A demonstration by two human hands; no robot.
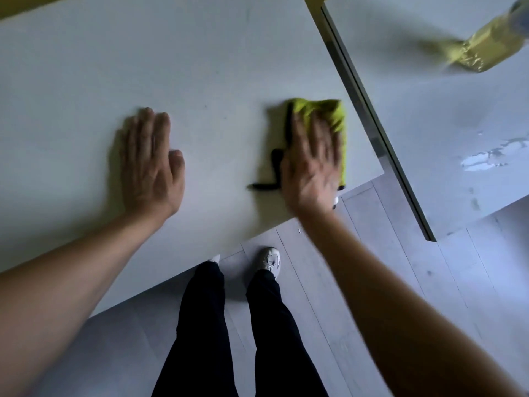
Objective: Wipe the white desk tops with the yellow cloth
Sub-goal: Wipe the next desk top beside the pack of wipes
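Yellow cloth (329, 116) under flat right hand (312, 164), left hand (151, 164) flat on white desk (200, 67)

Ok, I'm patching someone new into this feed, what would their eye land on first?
Probably the yellow cloth, the one bright patch on the white desk, pressed flat under the right hand near the desk's right corner. Next, the left hand resting flat on the bare top further left. Then the blurred bottle of yellowish liquid on the neighbouring desk, with wet smears nearer its front.
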